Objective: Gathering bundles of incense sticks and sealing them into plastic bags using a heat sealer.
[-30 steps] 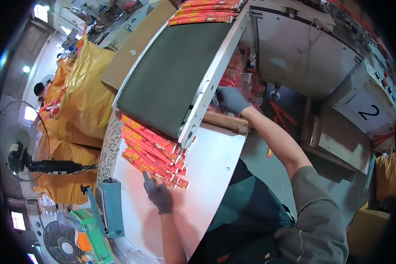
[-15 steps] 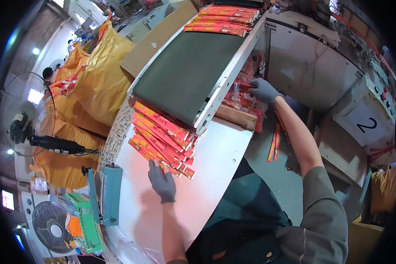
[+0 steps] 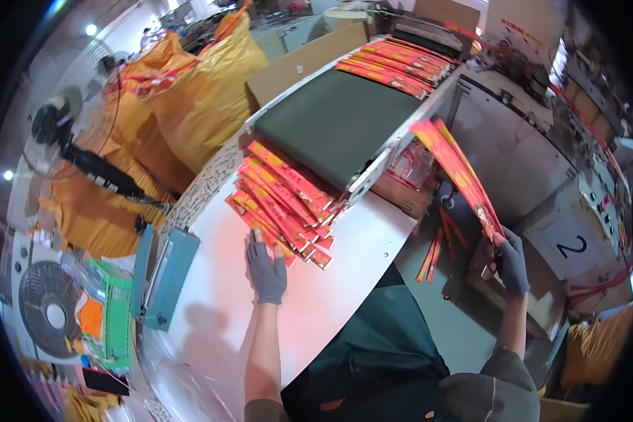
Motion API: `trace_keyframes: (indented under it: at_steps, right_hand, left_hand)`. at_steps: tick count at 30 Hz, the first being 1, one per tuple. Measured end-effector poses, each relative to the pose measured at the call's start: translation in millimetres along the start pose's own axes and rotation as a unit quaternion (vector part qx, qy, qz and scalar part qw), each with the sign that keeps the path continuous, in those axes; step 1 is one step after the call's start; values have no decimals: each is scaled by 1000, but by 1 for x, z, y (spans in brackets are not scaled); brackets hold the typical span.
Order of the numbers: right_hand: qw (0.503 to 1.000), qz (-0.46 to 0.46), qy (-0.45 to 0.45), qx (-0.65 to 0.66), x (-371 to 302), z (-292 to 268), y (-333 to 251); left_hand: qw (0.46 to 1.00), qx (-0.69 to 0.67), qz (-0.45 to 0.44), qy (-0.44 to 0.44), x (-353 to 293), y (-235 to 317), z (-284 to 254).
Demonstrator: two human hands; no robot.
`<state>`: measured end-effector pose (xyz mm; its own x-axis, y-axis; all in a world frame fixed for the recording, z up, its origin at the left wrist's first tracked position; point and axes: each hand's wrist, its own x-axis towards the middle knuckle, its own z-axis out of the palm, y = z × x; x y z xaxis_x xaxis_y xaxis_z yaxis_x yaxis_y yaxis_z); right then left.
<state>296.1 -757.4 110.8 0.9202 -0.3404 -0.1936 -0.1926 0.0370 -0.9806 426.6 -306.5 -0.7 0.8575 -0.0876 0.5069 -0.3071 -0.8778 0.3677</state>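
Note:
My right hand (image 3: pixel 512 264), in a grey glove with bare fingertips, is closed round the lower end of a few long red-and-yellow packets (image 3: pixel 460 174). They slant up and left from my fingers, over the side of the machine. My left hand (image 3: pixel 266 273), gloved the same way, lies with its fingers stretched out against the near edge of a fanned pile of similar packets (image 3: pixel 281 200). That pile rests on a white tabletop (image 3: pixel 330 299) at the end of a dark green conveyor belt (image 3: pixel 337 123).
More red packets (image 3: pixel 397 63) lie at the belt's far end. A teal bench sealer (image 3: pixel 170 280) and a green crate (image 3: pixel 116 313) stand at left, near big yellow sacks (image 3: pixel 204 105) and fans. A wooden box (image 3: pixel 401 193) sits under the belt; loose strips (image 3: pixel 430 260) lie below.
My right hand has come out from beneath the belt to the right, lifting long packets. My left hand stays by the pile. The whole view has shifted.

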Motion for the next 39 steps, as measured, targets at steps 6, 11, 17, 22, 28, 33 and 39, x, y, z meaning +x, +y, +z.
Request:
trace_keyframes:
  at_steps: [6,11,17,22,28,33,39]
  right_hand:
    - [942,-147,-279,-112,-2,133,-50]
    - [814,-397,-269,-327,47,245,-51]
    - [892,-267,-175,-320,185,377,28]
    - [923,-33,-297,-240,178,384,-3]
    - [859,-173,-315,-366,95,385,13]
    - [856,-96,-488,-139,-16,283,56]
    - [824,-49,-563,27,-117,216,113]
  left_hand:
    - [942,-195,-181,205,-1,-40,0]
    - [954,-101,-231,163,19,-38,0]
    - [977,69,-203,-8,38,-39,1]
    - [961,-169,-192,107,42,-62,9]
    - [802,-526,-273,77,23,-14,-28]
    - [708,-590,-386,-33,-112,61,-111]
    - [692,-631,-323,-136,-238,99,-119]
